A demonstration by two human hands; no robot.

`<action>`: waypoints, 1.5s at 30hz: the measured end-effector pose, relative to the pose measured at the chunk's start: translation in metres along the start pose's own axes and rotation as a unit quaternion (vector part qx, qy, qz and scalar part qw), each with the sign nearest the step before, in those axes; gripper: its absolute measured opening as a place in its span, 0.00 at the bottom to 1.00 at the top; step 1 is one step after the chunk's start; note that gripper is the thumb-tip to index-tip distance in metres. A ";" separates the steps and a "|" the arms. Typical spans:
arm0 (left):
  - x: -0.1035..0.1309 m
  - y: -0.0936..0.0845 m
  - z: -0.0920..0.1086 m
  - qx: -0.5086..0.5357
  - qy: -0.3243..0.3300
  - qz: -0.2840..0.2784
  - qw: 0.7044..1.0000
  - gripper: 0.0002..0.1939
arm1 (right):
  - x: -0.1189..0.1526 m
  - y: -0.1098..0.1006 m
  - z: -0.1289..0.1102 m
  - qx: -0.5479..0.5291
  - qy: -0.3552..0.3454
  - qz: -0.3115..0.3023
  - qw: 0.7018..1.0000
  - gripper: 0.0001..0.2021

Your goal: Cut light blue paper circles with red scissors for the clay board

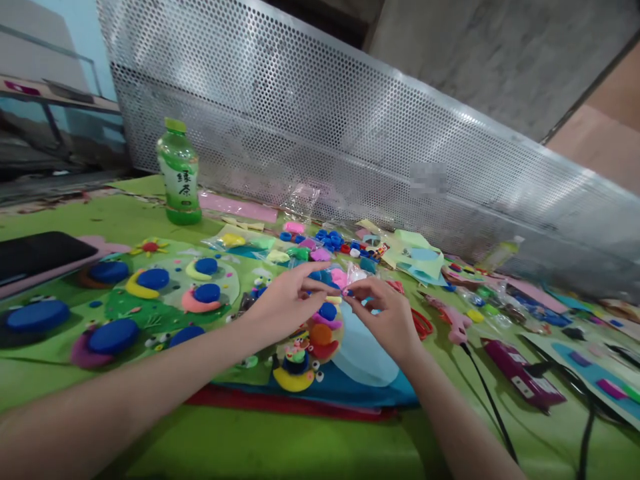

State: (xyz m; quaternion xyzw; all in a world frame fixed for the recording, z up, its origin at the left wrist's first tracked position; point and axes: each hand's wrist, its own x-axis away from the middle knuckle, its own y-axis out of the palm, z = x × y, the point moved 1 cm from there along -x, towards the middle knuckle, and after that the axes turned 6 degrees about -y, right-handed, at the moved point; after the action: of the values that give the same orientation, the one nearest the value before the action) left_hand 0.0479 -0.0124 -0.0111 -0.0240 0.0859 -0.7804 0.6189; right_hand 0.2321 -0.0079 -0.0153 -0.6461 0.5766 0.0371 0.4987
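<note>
My left hand (293,293) and my right hand (383,310) meet at the fingertips above the craft board. Between the right thumb and index finger there is a tiny pink piece (345,292), too small to name. The left fingertips close in at the same spot, with the index finger stretched above. Below the hands lies a light blue sheet (367,353) on a blue board (320,395). Beside it are clay snails with a blue cap (327,311), an orange disc (323,335) and a yellow crescent body (293,380) with googly eyes.
On the left lies a green board with blue-capped clay snails (113,335), near a phone (45,253). Behind stand a green tea bottle (180,173) and a perforated metal panel (300,113). Rightward are a pink glue gun (455,323), red scissors (423,323) and a purple power strip (523,373).
</note>
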 end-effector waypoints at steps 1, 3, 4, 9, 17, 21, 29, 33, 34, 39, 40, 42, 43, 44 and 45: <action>0.001 0.000 0.001 -0.012 -0.003 0.000 1.000 0.26 | 0.000 0.001 0.002 -0.018 0.016 -0.001 1.000 0.05; 0.004 0.000 0.003 -0.035 -0.009 0.002 0.999 0.27 | 0.000 0.004 0.003 -0.048 0.037 -0.003 0.998 0.05; 0.005 0.000 0.004 -0.046 -0.011 -0.002 0.999 0.28 | 0.000 0.004 0.003 -0.060 0.046 -0.002 0.997 0.06; 0.008 -0.004 0.008 -0.103 0.004 -0.030 0.994 0.30 | 0.000 0.005 0.001 -0.094 0.075 -0.002 0.993 0.09; 0.007 -0.003 0.007 -0.121 0.007 -0.049 0.991 0.30 | 0.002 0.006 0.006 -0.113 0.086 -0.018 0.990 0.11; 0.007 -0.003 0.004 -0.124 0.026 -0.062 0.990 0.30 | 0.002 0.006 0.006 -0.112 0.081 -0.019 0.990 0.11; 0.006 -0.004 0.001 -0.143 0.042 -0.054 0.987 0.29 | 0.003 0.006 0.004 -0.119 0.084 -0.031 0.989 0.15; 0.006 -0.004 0.004 -0.140 0.036 -0.065 0.987 0.33 | 0.006 0.006 0.004 -0.125 0.070 -0.049 0.988 0.20; 0.006 -0.004 0.004 -0.134 0.036 -0.072 0.988 0.34 | 0.007 0.006 0.003 -0.121 0.067 -0.060 0.989 0.21; 0.004 -0.001 0.001 -0.107 0.040 -0.078 0.990 0.31 | 0.009 0.008 -0.001 -0.084 0.062 -0.092 0.990 0.22; 0.003 -0.001 0.000 -0.104 0.036 -0.075 0.991 0.31 | 0.009 0.009 -0.002 -0.083 0.062 -0.093 0.990 0.22; 0.001 -0.001 -0.001 -0.097 0.029 -0.072 0.992 0.31 | 0.009 0.009 -0.003 -0.082 0.060 -0.094 0.990 0.21; 0.001 0.000 -0.001 -0.092 0.028 -0.073 0.993 0.32 | 0.009 0.009 -0.004 -0.081 0.058 -0.097 0.990 0.21; 0.001 0.000 -0.001 -0.088 0.029 -0.077 0.993 0.32 | 0.008 0.008 -0.004 -0.081 0.056 -0.099 0.990 0.21; 0.000 0.000 -0.001 -0.084 0.030 -0.081 0.993 0.32 | 0.008 0.007 -0.005 -0.080 0.056 -0.101 0.990 0.21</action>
State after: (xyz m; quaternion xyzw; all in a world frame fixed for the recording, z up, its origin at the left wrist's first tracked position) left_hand 0.0478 -0.0127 -0.0117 -0.0590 0.1671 -0.8184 0.5466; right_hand 0.2265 -0.0155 -0.0224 -0.7401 0.5305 -0.0037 0.4133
